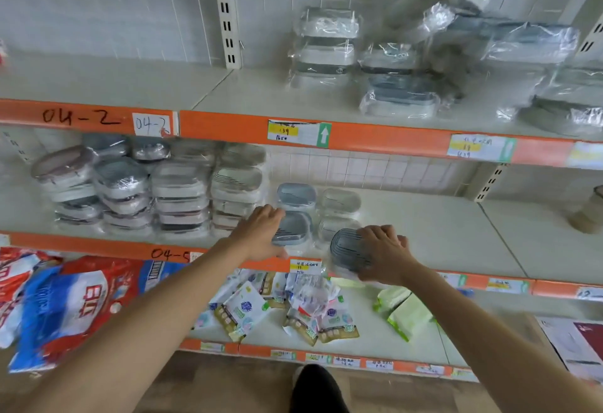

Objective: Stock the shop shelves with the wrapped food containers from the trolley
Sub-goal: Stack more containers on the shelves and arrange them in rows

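Plastic-wrapped grey oval container (347, 251) gripped by right hand (385, 254)

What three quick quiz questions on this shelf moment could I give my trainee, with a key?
1. True or false: the right hand holds a dark grey container at the front edge of the middle shelf.
2. What does the left hand touch? A) a red bag B) a blue-grey container on the middle shelf C) a price tag
3. Fill in: the handwritten code on the top shelf's orange strip reads 04-__.

Key: 1 true; 2 B; 3 2.
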Available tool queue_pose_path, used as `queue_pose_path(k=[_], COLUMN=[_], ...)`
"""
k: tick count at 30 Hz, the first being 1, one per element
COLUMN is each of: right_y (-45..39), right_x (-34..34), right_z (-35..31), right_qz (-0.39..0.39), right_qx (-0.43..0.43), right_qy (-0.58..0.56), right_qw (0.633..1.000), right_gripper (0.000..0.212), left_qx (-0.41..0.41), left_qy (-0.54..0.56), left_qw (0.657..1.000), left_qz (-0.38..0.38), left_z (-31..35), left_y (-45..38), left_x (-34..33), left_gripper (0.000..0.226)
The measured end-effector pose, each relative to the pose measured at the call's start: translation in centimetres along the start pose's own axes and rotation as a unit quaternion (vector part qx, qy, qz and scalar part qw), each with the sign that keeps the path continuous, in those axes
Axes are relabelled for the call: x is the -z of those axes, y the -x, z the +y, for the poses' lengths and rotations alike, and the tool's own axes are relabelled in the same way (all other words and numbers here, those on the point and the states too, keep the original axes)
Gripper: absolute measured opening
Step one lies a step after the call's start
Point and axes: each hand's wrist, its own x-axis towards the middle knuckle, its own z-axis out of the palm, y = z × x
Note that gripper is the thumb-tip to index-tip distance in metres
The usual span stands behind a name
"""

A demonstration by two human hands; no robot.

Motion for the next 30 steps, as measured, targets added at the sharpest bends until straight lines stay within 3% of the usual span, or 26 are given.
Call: queue_pose_path(k=[11,15,18,22,24,27,30], right_y=[-17.1,-21.2,-22.3,-22.0,-21.3,-19.1,-15.9], right_x=[-3.5,-4.9,-6.3,-6.9,-6.7,-6.3,-5.0], right_z=[6.3,6.2,5.7,4.8,4.3,3.2,1.9], right_qz=[0.122,0.115,0.104,0.150,0.146,0.114,0.041], right_qx=[-0.056,-0.017,0.008,-0.004,0.005,0.039,0.085], right_qy=[-0.050,-0.041,-0.008,0.035,0.055,0.043,0.016], right_qw=[0.990,0.992,0.995,0.988,0.988,0.992,0.995], right_gripper=[0.075,0.074,0.067,0.057,0.058,0.053,0.050], left_qx=[0.049,0.053,0.035,0.023,0.017,-0.016,-0.039], left_qy=[0.048,0.038,-0.035,-0.109,-0.107,-0.103,-0.095], left_qw=[0.988,0.988,0.987,0.977,0.976,0.977,0.986], left_qz=[0.138,0.138,0.154,0.182,0.188,0.187,0.132], left_z=[-2.8,-3.9,-4.5,-4.7,-4.0,-2.7,-1.5], left_y=[-19.4,-23.2,-23.7,-23.2,-22.2,-19.7,-16.2], left_x=[-5.5,-6.7,-8.4,-9.4,-9.3,-8.5,-6.3], left_gripper=[0.082,0.054,0.037,0.058,0.058,0.045,0.031])
